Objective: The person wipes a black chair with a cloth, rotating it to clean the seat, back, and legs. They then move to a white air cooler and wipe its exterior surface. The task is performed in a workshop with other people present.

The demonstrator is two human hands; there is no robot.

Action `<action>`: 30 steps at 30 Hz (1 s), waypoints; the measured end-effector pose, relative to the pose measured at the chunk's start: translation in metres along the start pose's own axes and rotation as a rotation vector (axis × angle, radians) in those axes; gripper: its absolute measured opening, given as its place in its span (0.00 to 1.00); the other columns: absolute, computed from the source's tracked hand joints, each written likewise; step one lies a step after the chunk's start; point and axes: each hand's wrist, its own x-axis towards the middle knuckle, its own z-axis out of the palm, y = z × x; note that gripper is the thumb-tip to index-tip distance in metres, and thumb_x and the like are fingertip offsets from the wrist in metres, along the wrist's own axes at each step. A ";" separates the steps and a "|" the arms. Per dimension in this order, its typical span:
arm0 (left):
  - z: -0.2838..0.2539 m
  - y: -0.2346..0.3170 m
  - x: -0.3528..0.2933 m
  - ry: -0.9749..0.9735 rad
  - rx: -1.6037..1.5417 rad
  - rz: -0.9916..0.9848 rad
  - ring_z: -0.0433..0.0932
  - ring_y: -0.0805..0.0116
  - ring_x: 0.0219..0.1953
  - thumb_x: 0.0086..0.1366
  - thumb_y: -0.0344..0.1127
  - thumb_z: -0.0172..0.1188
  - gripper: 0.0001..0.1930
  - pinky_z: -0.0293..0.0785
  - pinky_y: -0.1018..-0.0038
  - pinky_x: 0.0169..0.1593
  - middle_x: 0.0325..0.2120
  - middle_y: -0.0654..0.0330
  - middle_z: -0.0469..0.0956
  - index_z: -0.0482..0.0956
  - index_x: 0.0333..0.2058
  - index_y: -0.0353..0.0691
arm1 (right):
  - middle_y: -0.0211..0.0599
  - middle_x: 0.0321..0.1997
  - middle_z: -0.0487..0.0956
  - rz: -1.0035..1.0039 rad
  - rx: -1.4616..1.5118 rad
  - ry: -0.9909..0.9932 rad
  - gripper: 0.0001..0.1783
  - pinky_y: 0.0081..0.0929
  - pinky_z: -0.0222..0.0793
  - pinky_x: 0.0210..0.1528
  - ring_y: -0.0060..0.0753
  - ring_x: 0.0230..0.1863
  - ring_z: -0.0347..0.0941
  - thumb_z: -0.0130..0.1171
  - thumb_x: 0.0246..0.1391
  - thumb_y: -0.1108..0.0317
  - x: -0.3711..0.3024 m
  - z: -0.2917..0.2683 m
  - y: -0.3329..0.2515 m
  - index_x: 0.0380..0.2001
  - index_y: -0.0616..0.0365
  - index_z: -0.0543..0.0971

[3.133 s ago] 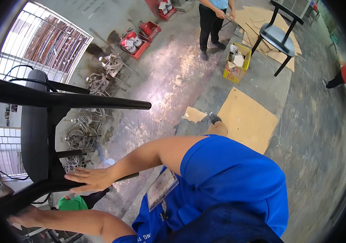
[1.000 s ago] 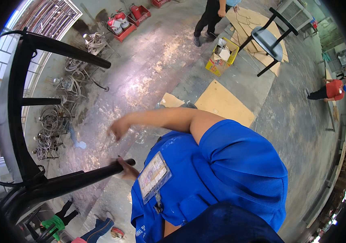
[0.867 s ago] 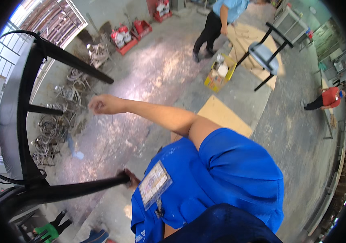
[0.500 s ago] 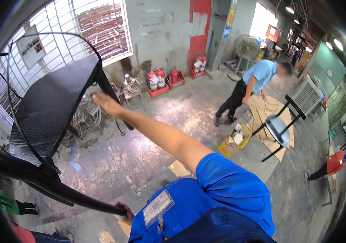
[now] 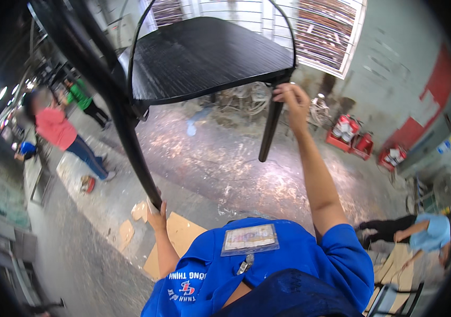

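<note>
A black wooden chair is raised in front of me, its dark grained seat [image 5: 209,55] toward the window. A thin black hoop [image 5: 294,37] curves up from the seat's corners. At the lower end of a long black post [image 5: 125,127] of the chair, my left hand [image 5: 156,216] is wrapped round it. My right hand [image 5: 294,103] is up at the top of the short tapered leg [image 5: 272,124], just under the seat's corner. Its fingers are bent together against the leg; whether something small lies in them is hidden.
Flat cardboard [image 5: 175,238] lies on the floor by my left arm. Red fire extinguishers [image 5: 344,127] stand along the wall. A person in pink [image 5: 59,127] and one in green [image 5: 80,95] are at the left; another in light blue [image 5: 430,232] bends at the right.
My view has swung left, so chair and window sit further right in it. My left hand, mostly hidden before, now shows on the post. My right hand stays by the leg.
</note>
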 end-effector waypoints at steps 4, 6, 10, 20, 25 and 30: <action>-0.008 -0.010 0.011 0.168 0.121 -0.156 0.72 0.55 0.52 0.67 0.32 0.46 0.19 0.68 0.67 0.53 0.49 0.49 0.73 0.66 0.55 0.34 | 0.42 0.45 0.75 -0.050 -0.043 0.131 0.18 0.27 0.67 0.48 0.29 0.43 0.72 0.49 0.61 0.62 0.020 -0.010 -0.009 0.46 0.66 0.72; -0.001 0.002 0.019 0.439 -0.057 -0.089 0.71 0.53 0.54 0.69 0.30 0.41 0.19 0.66 0.65 0.55 0.51 0.45 0.70 0.64 0.56 0.30 | 0.45 0.52 0.70 -0.011 -0.104 0.076 0.23 0.30 0.59 0.56 0.33 0.52 0.66 0.49 0.61 0.60 0.021 -0.004 -0.006 0.53 0.66 0.67; 0.027 0.052 0.057 0.571 -0.566 0.042 0.66 0.54 0.58 0.69 0.30 0.37 0.20 0.62 0.64 0.60 0.55 0.45 0.66 0.60 0.57 0.27 | 0.37 0.49 0.69 0.159 -0.028 0.005 0.28 0.25 0.55 0.56 0.30 0.50 0.64 0.53 0.57 0.59 0.011 0.006 0.011 0.56 0.65 0.64; 0.070 0.064 0.130 0.370 0.101 0.019 0.60 0.41 0.58 0.68 0.38 0.46 0.25 0.55 0.59 0.61 0.56 0.39 0.62 0.58 0.58 0.27 | 0.26 0.25 0.71 0.293 -0.357 -0.006 0.12 0.19 0.64 0.32 0.19 0.27 0.67 0.66 0.44 0.71 -0.098 -0.031 0.048 0.30 0.60 0.73; 0.105 0.066 0.084 0.219 -0.421 -0.171 0.69 0.52 0.55 0.68 0.39 0.47 0.22 0.61 0.67 0.59 0.51 0.44 0.70 0.65 0.56 0.33 | 0.27 0.25 0.72 0.411 -0.329 0.006 0.10 0.21 0.66 0.33 0.20 0.26 0.68 0.65 0.43 0.74 -0.174 -0.039 0.074 0.27 0.60 0.73; 0.123 0.051 0.019 -0.066 -0.434 -0.342 0.74 0.62 0.49 0.67 0.40 0.49 0.19 0.66 0.70 0.53 0.44 0.51 0.77 0.71 0.53 0.37 | 0.28 0.23 0.73 0.672 -0.430 -0.142 0.09 0.22 0.67 0.34 0.21 0.27 0.70 0.64 0.40 0.74 -0.244 -0.044 0.101 0.25 0.60 0.74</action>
